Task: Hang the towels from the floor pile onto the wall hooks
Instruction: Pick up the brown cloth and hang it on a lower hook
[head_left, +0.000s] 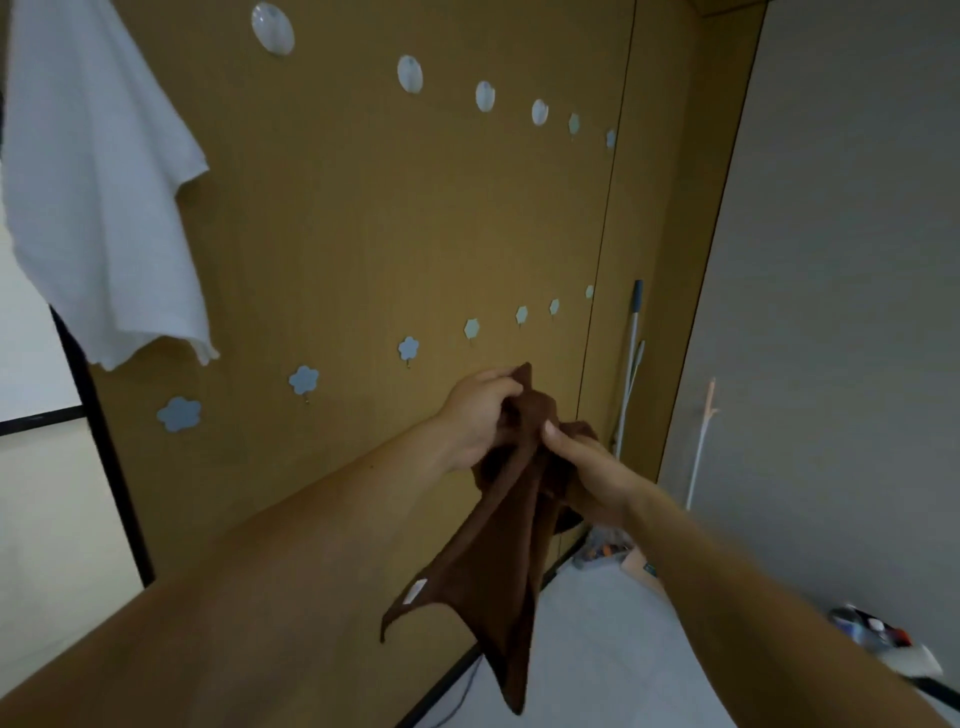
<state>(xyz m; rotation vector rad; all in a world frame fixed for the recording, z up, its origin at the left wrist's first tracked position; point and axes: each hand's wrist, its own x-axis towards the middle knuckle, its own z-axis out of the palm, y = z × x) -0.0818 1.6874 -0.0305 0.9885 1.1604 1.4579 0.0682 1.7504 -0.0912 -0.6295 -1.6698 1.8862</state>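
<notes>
A brown towel (498, 561) hangs in front of the tan wall, its lower corners dangling toward the floor. My left hand (475, 415) grips its bunched top corner, which pokes up just below the lower row of hooks. My right hand (584, 475) holds the towel's upper edge just to the right, thumb pressed on the cloth. A white towel (98, 182) hangs at the upper left of the wall. Round white hooks (409, 74) form an upper row, and flower-shaped pale blue hooks (408, 349) form a lower row.
A mop or broom handle (631, 364) leans in the corner at the right, beside a thin white stick (701, 447). Small clutter (602, 553) lies on the floor in the corner, more clutter (878, 636) at the right. A black frame edge (98, 436) stands at the left.
</notes>
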